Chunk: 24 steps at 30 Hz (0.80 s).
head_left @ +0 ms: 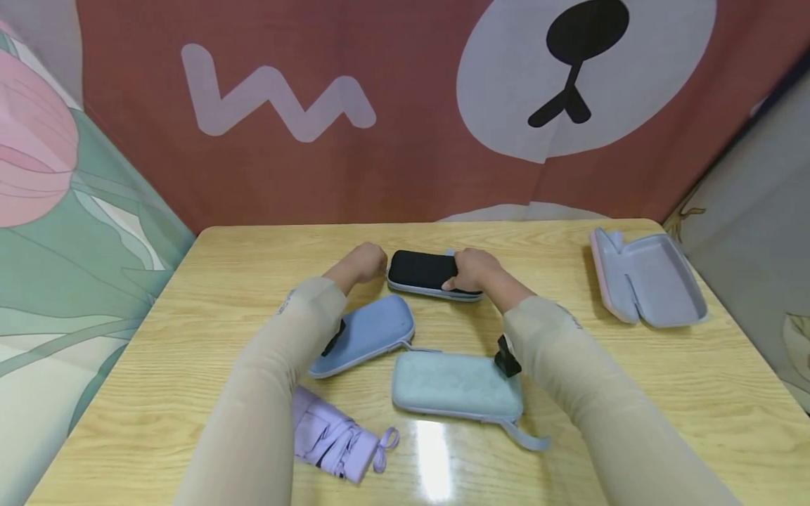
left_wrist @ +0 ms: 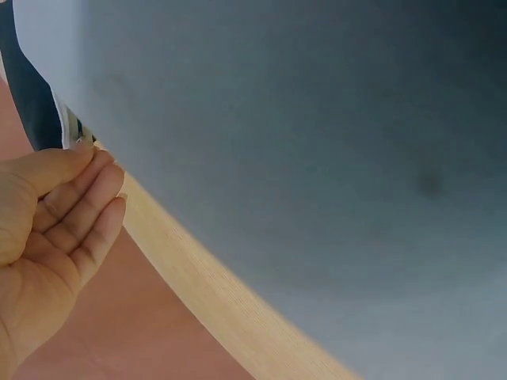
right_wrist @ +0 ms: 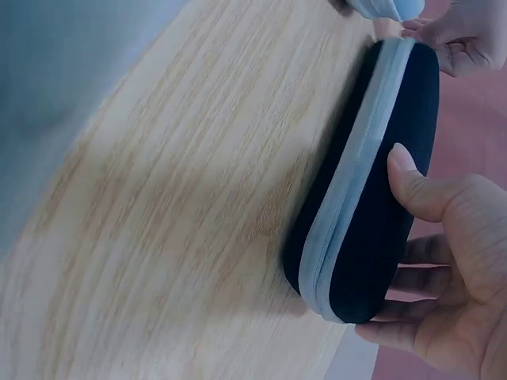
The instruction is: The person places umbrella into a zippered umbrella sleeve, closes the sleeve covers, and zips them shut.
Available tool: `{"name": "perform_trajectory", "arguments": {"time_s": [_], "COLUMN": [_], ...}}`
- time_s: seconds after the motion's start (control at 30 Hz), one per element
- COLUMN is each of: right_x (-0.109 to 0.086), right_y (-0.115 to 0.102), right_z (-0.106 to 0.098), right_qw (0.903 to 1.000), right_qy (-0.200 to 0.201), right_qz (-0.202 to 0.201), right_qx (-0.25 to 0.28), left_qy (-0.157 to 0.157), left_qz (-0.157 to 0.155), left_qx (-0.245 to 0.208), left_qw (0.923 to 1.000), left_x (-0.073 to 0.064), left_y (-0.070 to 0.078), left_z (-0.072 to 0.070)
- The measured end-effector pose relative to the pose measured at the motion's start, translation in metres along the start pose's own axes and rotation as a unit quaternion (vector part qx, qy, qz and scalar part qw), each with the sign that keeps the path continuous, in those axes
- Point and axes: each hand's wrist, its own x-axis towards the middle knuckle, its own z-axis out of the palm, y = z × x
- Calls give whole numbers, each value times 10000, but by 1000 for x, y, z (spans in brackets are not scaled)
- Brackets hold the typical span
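Observation:
A black zippered case (head_left: 420, 270) with a pale grey zip band lies flat toward the back of the table. My right hand (head_left: 476, 270) grips its right end, the thumb (right_wrist: 408, 178) pressed on the black side and the fingers curled round the far edge. At the left end, my left hand (head_left: 367, 263) pinches a small zipper pull (left_wrist: 80, 136) between thumb and forefinger; the fingertips partly hide it. The zip band (right_wrist: 348, 182) looks closed along the side facing me. A blue case (head_left: 373, 330) lies under my left wrist, covering much of the left wrist view.
A mint-green case (head_left: 457, 383) with a strap lies nearer me, below the right forearm. Beside the left sleeve is a folded lilac cloth item (head_left: 335, 436) with a tied cord. An opened pink-and-grey case (head_left: 658, 281) stands at the table's back right.

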Motion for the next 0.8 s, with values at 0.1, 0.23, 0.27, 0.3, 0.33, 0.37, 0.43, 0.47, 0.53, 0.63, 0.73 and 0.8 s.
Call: {"name": "perform_trajectory", "arguments": {"time_s": [0.1, 0.23, 0.27, 0.3, 0.33, 0.37, 0.43, 0.47, 0.53, 0.63, 0.73, 0.8], "right_x": [1, 3, 3, 4, 4, 5, 6, 6, 6, 7, 7, 7], "right_y": [-2, -3, -3, -3, -4, -5, -6, -7, -8, -9, -11, -12], "right_z": [-2, -3, -3, -3, -3, -3, -3, -3, -3, -3, -3, -3], "right_qw": [9998, 9993, 9992, 9991, 9990, 9989, 9987, 9986, 9984, 9981, 9980, 9979], "right_qy": [-68, -136, -155, -171, -183, -191, -202, -215, -203, -178, -147, -148], "right_qz": [111, 167, 173, 164, 151, 147, 162, 181, 222, 275, 283, 271], "right_qx": [-124, -291, -318, -353, -381, -409, -446, -448, -473, -516, -551, -561], "left_qy": [74, 188, 199, 214, 60, 72, -20, -20, -71, -41, -72, 34], "left_qz": [80, 99, 106, 109, 90, 110, 111, 87, 56, 21, 43, 116], "left_qx": [-96, -106, -121, -144, -249, -300, -439, -419, -398, -291, -221, -85], "left_qw": [9999, 9997, 9997, 9996, 9996, 9995, 9990, 9991, 9992, 9996, 9997, 9999], "left_x": [-7, -31, -39, -46, -55, -63, -75, -80, -86, -90, -90, -87], "left_y": [10, 41, 51, 60, 70, 79, 93, 100, 110, 118, 119, 115], "left_z": [-11, -46, -57, -68, -81, -91, -108, -114, -125, -132, -133, -129]}}
